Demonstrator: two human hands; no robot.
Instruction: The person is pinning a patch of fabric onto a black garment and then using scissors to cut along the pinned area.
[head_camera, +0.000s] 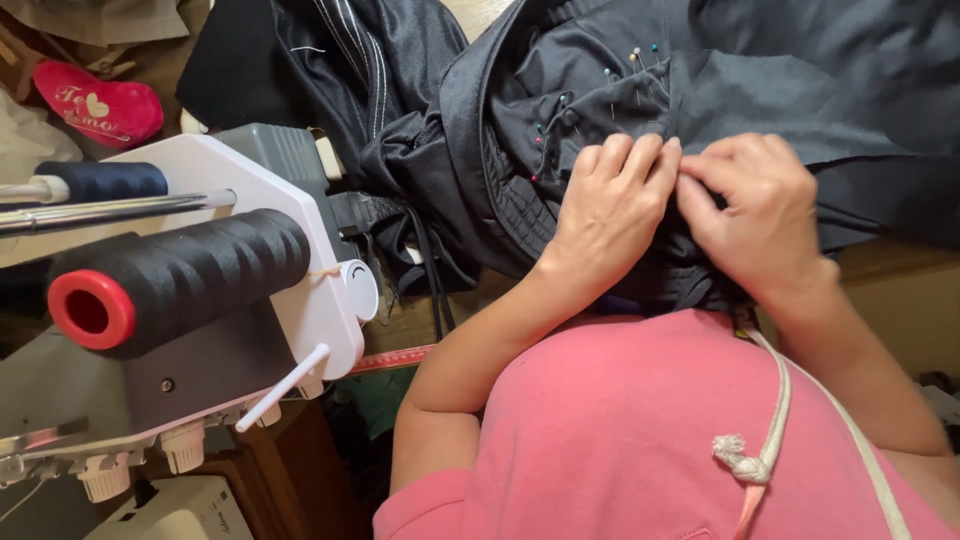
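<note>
Dark garment (760, 90) bunched on desk (900, 290), filling frame from 12 to 3 o'clock; coloured-head pins (600, 100) stuck in seam at 11 o'clock of hands; left hand (610, 215) and right hand (755, 215) side by side, fingers (650, 160) together, pinching fabric fold between them; black thread cone (180, 280) on white machine (300, 300) at 9 o'clock; pink cushion (100, 105) at 10 o'clock.
</note>
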